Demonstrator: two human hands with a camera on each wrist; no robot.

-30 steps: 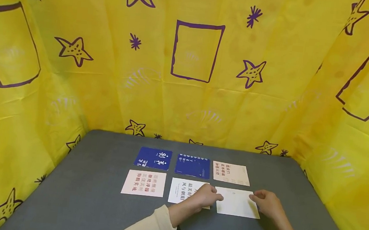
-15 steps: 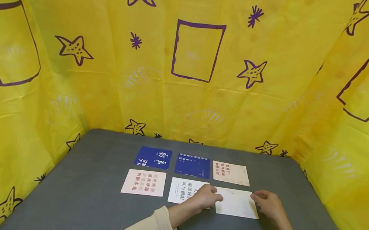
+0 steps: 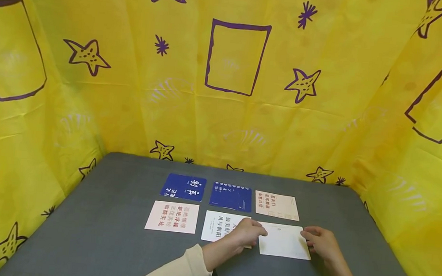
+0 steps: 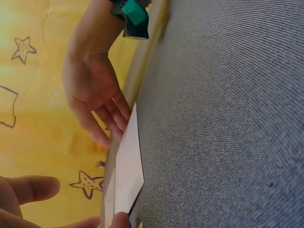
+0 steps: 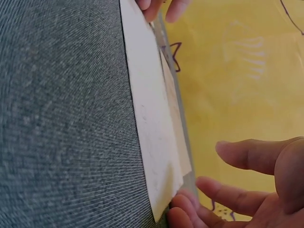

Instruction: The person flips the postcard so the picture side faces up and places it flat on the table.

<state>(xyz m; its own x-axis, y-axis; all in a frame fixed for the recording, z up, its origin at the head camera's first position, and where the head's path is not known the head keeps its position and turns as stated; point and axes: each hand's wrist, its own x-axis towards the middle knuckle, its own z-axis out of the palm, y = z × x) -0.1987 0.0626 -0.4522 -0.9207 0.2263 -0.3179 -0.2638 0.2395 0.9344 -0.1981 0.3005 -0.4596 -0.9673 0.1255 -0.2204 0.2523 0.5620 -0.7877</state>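
Note:
A blank-looking white card with a small mark near its top edge lies flat at the front right of two rows of cards. My left hand is at its left edge; a fingertip touches the card in the left wrist view, with the thumb standing apart. At the right edge is my right hand, fingertips against the card's corner and thumb spread away in the right wrist view. Under the left hand, a white card with dark characters is partly covered.
Two blue cards and a cream card with brownish print form the back row. A pinkish card with red characters lies front left. The grey table is bordered by yellow patterned cloth.
The white card has shifted very slightly left, with the right hand following at its edge. The left hand barely moves. The head view has tipped down a little.

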